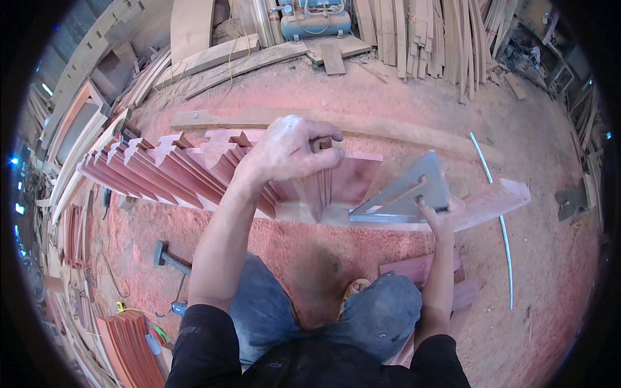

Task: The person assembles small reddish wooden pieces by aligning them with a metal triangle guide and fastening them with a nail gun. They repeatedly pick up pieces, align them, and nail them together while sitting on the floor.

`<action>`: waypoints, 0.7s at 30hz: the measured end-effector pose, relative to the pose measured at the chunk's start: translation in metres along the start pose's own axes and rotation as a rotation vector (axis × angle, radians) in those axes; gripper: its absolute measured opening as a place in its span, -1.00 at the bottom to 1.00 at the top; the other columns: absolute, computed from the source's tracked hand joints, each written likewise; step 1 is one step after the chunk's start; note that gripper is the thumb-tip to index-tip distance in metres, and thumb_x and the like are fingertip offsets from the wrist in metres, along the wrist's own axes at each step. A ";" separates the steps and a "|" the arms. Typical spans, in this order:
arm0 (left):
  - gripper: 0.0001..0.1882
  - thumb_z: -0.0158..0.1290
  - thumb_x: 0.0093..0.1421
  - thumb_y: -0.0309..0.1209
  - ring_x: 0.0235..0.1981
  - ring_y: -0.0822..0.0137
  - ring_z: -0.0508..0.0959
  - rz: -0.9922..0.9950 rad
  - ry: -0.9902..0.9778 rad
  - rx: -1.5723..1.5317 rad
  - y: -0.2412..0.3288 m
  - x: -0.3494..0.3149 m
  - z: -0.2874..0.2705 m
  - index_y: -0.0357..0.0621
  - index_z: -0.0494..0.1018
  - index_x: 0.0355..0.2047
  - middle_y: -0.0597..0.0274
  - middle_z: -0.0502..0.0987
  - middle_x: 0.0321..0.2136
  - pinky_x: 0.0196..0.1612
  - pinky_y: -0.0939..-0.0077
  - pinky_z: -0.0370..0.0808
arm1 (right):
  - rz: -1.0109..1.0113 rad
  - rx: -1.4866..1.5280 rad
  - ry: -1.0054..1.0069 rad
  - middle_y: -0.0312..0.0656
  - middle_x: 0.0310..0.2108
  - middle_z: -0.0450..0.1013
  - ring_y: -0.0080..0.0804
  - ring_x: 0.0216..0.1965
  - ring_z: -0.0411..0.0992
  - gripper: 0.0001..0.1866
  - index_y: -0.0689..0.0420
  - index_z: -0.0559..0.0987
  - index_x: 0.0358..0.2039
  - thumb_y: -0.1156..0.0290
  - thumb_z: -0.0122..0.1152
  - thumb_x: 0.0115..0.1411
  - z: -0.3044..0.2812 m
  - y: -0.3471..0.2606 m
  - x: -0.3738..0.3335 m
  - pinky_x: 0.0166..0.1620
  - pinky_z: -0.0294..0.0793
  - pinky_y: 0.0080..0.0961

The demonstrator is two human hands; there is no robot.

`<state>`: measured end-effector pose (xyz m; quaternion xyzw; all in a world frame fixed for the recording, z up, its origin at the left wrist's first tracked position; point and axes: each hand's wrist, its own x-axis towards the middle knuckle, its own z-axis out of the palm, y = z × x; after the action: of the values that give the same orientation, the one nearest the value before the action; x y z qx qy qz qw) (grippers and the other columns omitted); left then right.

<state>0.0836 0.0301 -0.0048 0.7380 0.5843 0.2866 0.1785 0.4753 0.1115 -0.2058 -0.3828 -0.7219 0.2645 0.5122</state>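
Note:
A long reddish wooden beam (488,205) lies across in front of my knees. Profiled wooden slats (178,171) with notched ends are lined up along its left part. My left hand (294,152) reaches over the beam, its fingers curled round the upper end of a narrow upright wooden slat (325,184); the palm side is hidden. Further right, my right hand (445,216) grips a grey triangular square (404,194) by its right corner, thumb on its face. The square's lower edge lies along the beam, right of the slats.
A bent pale measuring strip (504,242) lies on the dusty floor at right. A hammer (169,257) is left of my legs, with stacked reddish boards (129,349) nearer. Beyond the beam are a long plank (414,132), leaning timber (420,39) and an air compressor (315,24).

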 end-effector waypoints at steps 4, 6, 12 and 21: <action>-0.52 0.32 0.25 -0.09 -0.39 0.08 0.72 -0.009 -0.004 0.022 -0.001 0.000 -0.001 -0.26 0.71 -0.04 -0.08 0.68 -0.44 -0.24 0.23 0.61 | -0.214 -0.196 -0.038 -0.16 -0.64 0.44 -0.38 -0.60 0.44 -0.62 0.21 0.63 -0.55 0.29 0.76 -0.07 0.027 -0.001 0.034 -0.49 0.35 -0.34; -0.52 0.31 0.24 -0.09 -0.40 0.07 0.72 0.009 0.006 0.039 -0.004 0.003 -0.002 -0.27 0.71 -0.05 -0.08 0.68 -0.44 -0.24 0.23 0.61 | -0.235 -0.200 -0.003 -0.14 -0.65 0.41 -0.32 -0.63 0.40 -0.56 0.18 0.58 -0.60 0.27 0.79 -0.10 0.041 -0.002 0.031 -0.51 0.33 -0.30; -0.51 0.32 0.24 -0.08 -0.38 0.01 0.72 0.045 0.014 0.052 -0.008 0.003 -0.001 -0.28 0.71 -0.04 -0.10 0.67 -0.45 -0.24 0.21 0.61 | -0.255 -0.260 -0.029 -0.13 -0.65 0.42 -0.14 -0.63 0.38 -0.47 0.12 0.48 -0.66 0.24 0.82 -0.14 0.056 0.003 0.014 -0.49 0.34 -0.21; -0.47 0.10 0.44 0.03 -0.46 0.03 0.64 -0.105 -0.072 -0.134 -0.003 0.000 -0.008 -0.26 0.70 -0.06 -0.12 0.59 -0.50 -0.31 0.17 0.55 | -0.249 -0.314 -0.075 -0.13 -0.63 0.41 -0.08 -0.59 0.41 -0.49 0.12 0.52 -0.63 0.18 0.81 -0.11 0.066 0.005 0.018 -0.47 0.36 -0.18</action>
<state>0.0764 0.0303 -0.0003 0.7023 0.5950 0.2889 0.2633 0.4110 0.1303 -0.2222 -0.3556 -0.8147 0.0973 0.4476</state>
